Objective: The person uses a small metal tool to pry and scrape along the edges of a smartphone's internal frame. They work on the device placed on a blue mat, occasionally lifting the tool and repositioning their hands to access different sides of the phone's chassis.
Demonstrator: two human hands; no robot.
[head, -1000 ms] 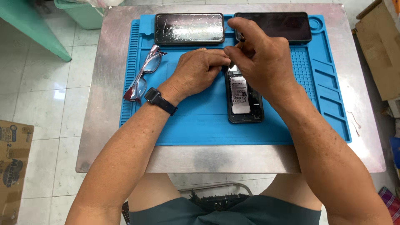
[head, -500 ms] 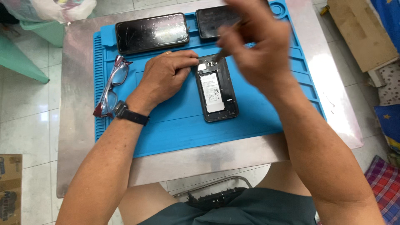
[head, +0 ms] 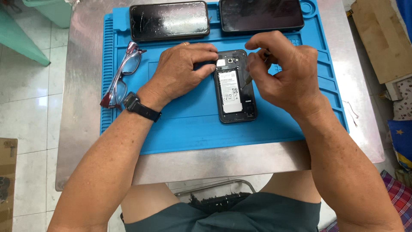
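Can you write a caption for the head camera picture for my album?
Left hand steadies an opened phone on a blue mat while the right hand works a thin tool.

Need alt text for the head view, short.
Left hand steadies an opened phone with its battery exposed, while the right hand works a thin tool at its edge. It lies on a blue mat, beside glasses and two dark phones.
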